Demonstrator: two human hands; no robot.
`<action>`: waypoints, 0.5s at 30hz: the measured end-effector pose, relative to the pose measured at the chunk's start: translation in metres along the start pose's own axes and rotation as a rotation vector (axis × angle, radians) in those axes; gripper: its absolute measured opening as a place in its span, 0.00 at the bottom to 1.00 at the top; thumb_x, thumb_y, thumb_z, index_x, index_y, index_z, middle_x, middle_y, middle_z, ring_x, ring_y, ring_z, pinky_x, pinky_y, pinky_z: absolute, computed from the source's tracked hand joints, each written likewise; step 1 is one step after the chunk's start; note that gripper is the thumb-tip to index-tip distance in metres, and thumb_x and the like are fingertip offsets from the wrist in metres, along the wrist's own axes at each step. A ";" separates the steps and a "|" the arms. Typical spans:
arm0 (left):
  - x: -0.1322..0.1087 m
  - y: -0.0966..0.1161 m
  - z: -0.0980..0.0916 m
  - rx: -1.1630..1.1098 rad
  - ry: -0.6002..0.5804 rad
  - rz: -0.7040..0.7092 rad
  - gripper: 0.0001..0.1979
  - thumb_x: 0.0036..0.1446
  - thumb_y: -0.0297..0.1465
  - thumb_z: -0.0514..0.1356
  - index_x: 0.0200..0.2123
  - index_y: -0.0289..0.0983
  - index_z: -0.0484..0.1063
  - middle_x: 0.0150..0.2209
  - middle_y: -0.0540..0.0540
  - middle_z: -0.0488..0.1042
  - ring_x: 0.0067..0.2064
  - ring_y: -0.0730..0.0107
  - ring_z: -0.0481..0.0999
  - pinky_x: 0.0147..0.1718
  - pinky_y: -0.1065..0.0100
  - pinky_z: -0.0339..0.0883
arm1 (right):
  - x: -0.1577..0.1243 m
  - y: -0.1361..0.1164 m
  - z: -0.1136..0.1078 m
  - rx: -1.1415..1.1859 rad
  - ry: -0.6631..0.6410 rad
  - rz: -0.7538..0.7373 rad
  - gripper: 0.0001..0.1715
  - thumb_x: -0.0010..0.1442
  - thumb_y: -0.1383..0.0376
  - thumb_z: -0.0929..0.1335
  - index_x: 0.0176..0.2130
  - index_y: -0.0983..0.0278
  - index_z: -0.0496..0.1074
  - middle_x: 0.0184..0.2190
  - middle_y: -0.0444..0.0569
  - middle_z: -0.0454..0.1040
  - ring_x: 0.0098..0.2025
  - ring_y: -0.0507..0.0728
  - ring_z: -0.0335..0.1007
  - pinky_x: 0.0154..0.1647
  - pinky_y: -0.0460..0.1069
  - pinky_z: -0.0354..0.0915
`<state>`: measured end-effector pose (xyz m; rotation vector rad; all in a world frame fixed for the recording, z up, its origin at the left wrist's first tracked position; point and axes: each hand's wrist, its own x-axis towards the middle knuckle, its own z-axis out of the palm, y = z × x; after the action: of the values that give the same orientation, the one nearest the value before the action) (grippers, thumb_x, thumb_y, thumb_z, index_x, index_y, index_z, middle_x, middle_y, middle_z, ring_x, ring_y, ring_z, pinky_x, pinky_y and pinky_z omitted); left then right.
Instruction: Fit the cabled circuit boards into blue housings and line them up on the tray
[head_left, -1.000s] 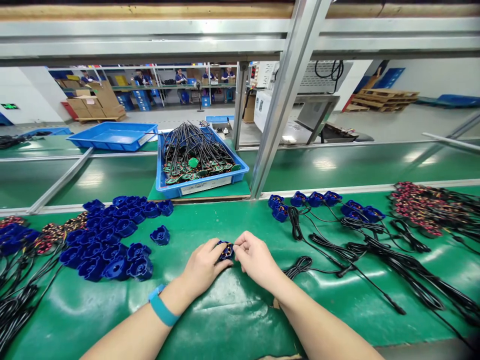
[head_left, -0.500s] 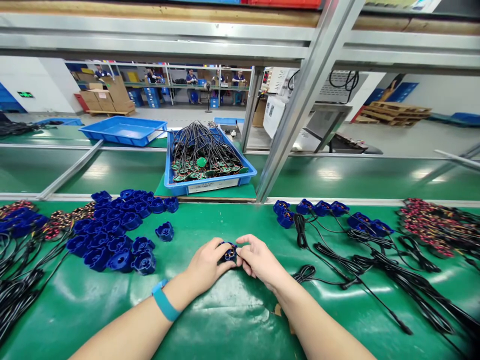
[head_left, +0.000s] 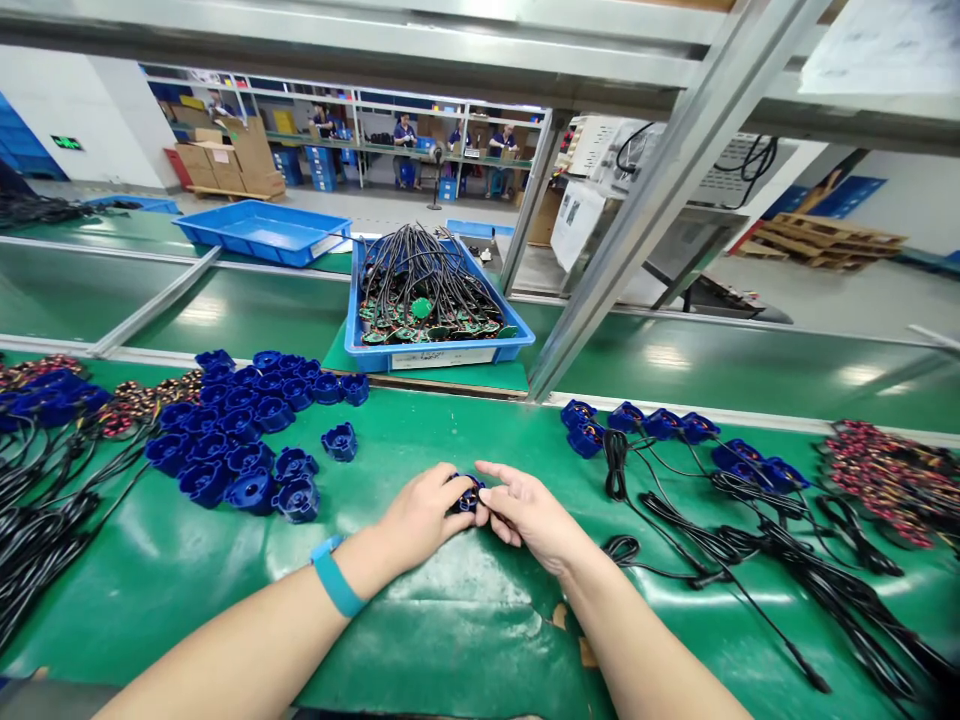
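Between both hands, just above or on the green mat, is a small blue plastic housing (head_left: 468, 497) with wires or coils inside. My left hand (head_left: 427, 515) grips it from the left, thumb and fingers wrapped round it. At its right edge, my right hand (head_left: 525, 515) pinches with thumb and fingertips, the index finger stretched out above; what lies in that pinch is too small to make out. A lone blue housing (head_left: 340, 441) stands to the left, near a cluster of several more blue housings (head_left: 240, 425).
Blue housings with cables (head_left: 664, 424) and coiled black cables (head_left: 720, 545) lie at right, beside a heap of red-and-copper coils (head_left: 885, 475). A blue tray (head_left: 442, 357) of green circuit boards stands behind. Black cables (head_left: 52, 540) lie at left. A metal post (head_left: 615, 220) rises ahead.
The camera view has tilted down and turned slightly left, so the scene sits higher and further right. Both hands stay at the blue housing with nearly the same grip.
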<state>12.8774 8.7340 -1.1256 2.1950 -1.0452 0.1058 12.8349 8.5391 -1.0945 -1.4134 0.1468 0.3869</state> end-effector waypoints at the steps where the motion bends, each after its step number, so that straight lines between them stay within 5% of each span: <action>1: 0.000 0.000 0.000 -0.005 0.002 0.001 0.12 0.63 0.37 0.62 0.48 0.40 0.74 0.44 0.44 0.73 0.44 0.65 0.76 0.45 0.63 0.73 | 0.000 0.000 -0.001 -0.008 -0.005 0.000 0.46 0.56 0.51 0.74 0.64 0.69 0.58 0.26 0.46 0.77 0.17 0.46 0.58 0.14 0.40 0.52; 15: -0.001 -0.001 -0.002 -0.082 0.011 -0.017 0.16 0.60 0.37 0.66 0.49 0.40 0.75 0.44 0.44 0.74 0.45 0.64 0.76 0.46 0.64 0.73 | 0.003 -0.001 -0.004 -0.081 -0.083 0.067 0.40 0.51 0.48 0.75 0.55 0.69 0.69 0.26 0.49 0.78 0.15 0.44 0.50 0.15 0.42 0.41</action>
<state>12.8777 8.7361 -1.1253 2.1262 -1.0072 0.0665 12.8387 8.5362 -1.0957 -1.4719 0.1125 0.5113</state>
